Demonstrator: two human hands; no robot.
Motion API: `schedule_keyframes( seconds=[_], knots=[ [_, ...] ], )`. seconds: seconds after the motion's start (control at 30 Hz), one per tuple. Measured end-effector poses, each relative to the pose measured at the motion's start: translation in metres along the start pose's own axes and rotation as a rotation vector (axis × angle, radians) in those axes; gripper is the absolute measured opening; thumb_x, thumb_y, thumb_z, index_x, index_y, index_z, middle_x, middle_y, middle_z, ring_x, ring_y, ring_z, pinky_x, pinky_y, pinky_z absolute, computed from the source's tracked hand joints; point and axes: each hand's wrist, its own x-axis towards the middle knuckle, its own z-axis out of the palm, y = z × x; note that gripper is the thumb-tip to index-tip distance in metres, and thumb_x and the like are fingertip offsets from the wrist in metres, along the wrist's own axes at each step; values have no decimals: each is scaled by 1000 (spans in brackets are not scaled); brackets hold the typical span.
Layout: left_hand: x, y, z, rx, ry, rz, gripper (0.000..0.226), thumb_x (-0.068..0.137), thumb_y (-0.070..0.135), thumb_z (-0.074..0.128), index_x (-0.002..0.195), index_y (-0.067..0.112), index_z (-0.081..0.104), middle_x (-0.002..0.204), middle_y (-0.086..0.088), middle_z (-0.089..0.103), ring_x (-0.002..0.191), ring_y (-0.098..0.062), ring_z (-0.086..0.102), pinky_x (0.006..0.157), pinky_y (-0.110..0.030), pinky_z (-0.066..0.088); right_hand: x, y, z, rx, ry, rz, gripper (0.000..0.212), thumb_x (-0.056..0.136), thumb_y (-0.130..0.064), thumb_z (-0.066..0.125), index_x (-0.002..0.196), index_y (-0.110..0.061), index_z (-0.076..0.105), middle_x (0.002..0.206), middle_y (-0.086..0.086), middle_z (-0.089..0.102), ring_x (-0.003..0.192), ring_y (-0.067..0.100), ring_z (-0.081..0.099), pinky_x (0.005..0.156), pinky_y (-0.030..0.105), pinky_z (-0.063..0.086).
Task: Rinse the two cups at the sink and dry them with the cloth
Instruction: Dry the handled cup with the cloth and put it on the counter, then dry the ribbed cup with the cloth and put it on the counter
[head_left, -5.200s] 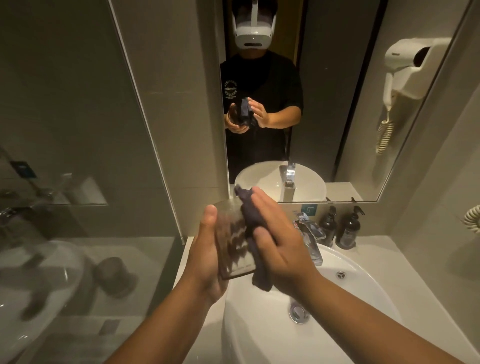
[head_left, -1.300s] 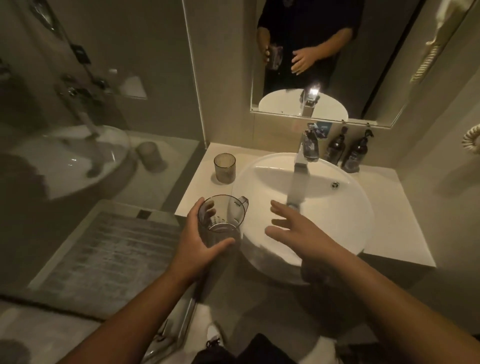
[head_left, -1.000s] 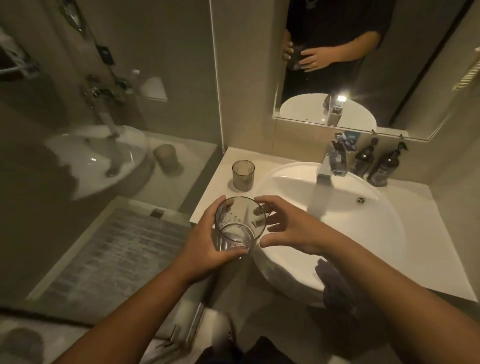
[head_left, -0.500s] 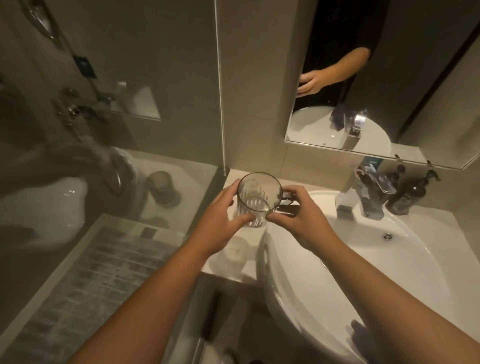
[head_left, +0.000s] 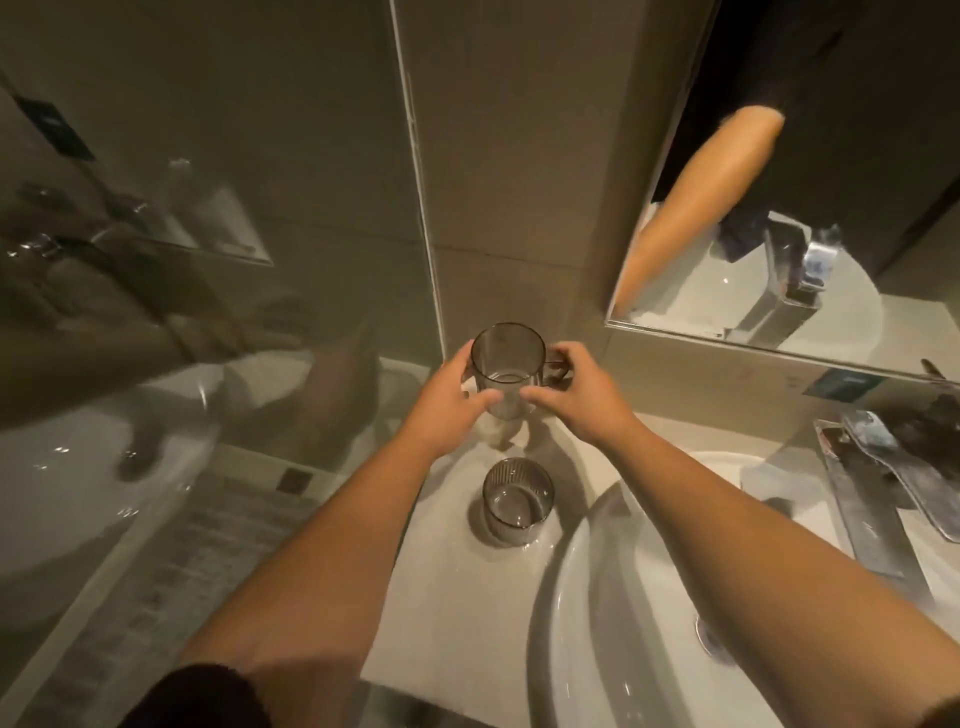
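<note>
In the head view, we hold the handled cup upright with both hands above the far left corner of the counter, close to the wall. Our left hand wraps the cup's left side, thumb across the near wall. Our right hand closes on the right side, fingers at the handle and thumb against the near wall. We cannot tell whether the cup's base touches the counter. The ribbed cup stands upright on the counter, nearer to us than the handled cup, apart from both hands and just left of the sink rim. The tap stands at the far right of the basin. The mirror on the far wall reflects a forearm and the tap. The cloth does not show clearly here.
</note>
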Motion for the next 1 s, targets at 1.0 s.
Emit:
schedule_keyframes(
  seconds=[1.0],
  knots=[
    [35, -58, 24, 110, -30, -151, 75, 86, 12, 70, 150, 28, 34, 134, 8, 54, 129, -12, 49, 86, -7, 36, 22, 58, 28, -38, -103, 160, 81, 72, -32, 83, 138, -16, 39, 121, 3, 63, 107, 19, 64, 96, 37, 49]
  ],
)
